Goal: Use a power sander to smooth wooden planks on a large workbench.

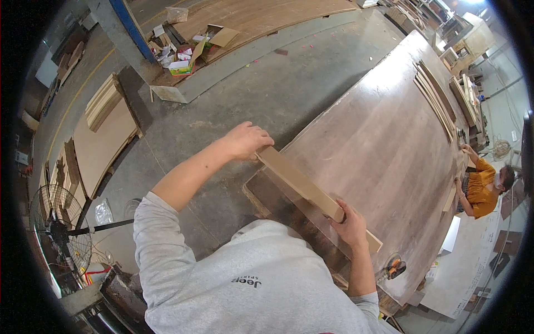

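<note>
A long, narrow tan wooden board [300, 182] is held between my two hands, slanting across the near edge of a large brown worktable [361, 145]. My left hand [250, 141] is closed around its far-left end, fingers curled over the edge. The other end is gripped by my right hand [350, 225], with the thumb and fingers around it. A pale strip of wood [374, 241] shows beside my right wrist; the rest of it is hidden by my hand and the board. Right of that wrist, an orange and black hand tool [395, 267] lies on the table.
At the far right a person in an orange top [481, 189] handles wood at the table. Long wooden strips [434, 103] lie at its far side. A standing fan [58, 228] and stacked boards [105, 133] are on my left. A littered box [183, 64] sits beyond.
</note>
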Tool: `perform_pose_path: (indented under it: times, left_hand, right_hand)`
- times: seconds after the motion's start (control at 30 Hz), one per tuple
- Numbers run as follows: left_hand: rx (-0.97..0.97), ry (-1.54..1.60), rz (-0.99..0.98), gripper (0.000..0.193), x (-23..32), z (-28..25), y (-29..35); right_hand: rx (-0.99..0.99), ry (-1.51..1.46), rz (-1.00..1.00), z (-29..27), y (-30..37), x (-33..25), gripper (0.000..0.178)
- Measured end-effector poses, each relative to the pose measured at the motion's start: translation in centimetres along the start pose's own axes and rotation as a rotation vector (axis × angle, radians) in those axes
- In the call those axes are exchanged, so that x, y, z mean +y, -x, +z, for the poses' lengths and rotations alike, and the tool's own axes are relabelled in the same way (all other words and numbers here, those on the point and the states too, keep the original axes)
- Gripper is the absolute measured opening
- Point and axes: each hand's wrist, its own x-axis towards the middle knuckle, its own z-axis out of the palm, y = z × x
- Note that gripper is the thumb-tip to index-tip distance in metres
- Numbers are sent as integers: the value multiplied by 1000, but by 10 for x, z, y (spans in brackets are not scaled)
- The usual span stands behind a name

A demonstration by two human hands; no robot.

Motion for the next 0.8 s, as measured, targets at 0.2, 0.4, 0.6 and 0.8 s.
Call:
perform_pose_path:
  times: [0.2,0.4,0.6,0.8]
  left_hand:
    - [-265,13,-128,53,-2,-12,-10]
    - [-250,35,-119,67,1,-20,-7]
    - [58,818,-433,78,-14,-9,29]
    - [65,1437,-817,79,-5,18,26]
  right_hand:
    - [-16,16,-39,3,0,12,58]
    - [-42,-48,-35,-13,6,-2,62]
    - [350,-316,171,-19,52,74,63]
    - [630,-348,650,-2,123,200,61]
